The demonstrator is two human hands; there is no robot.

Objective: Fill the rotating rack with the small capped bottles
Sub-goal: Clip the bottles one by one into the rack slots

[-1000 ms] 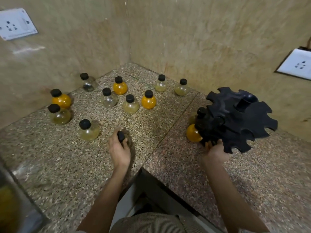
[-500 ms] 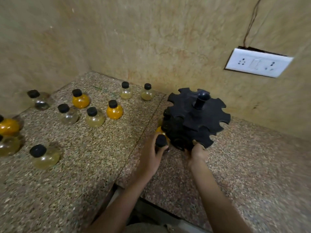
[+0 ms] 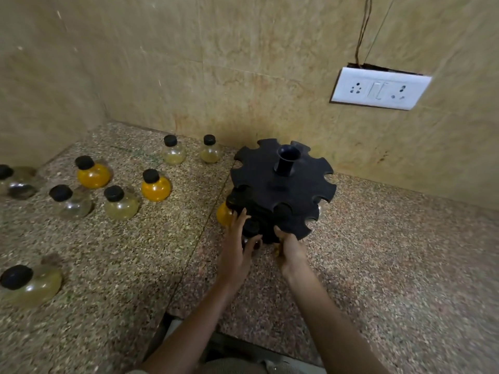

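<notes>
my right grip (image 3: 290,247) is curled on the rim of the lower tier of the black plastic rotating rack (image 3: 280,184), i think to stop it from turning while a notch is loaded. my left grip (image 3: 237,247) has its fingers almost straight and spread. it presses a small clear round bottle with black cap (image 3: 252,228) into a notch of that lower tier, and as far as i can see it does not close around it. the rack stands on the speckled granite bench (image 3: 108,265), near the wall. one orange round bottle (image 3: 223,215) already sits in the next notch. the notches of the upper tier look empty. the other capped bottles (image 3: 120,202) stand in a loose group to my left, apart enough to pick each one alone.
</notes>
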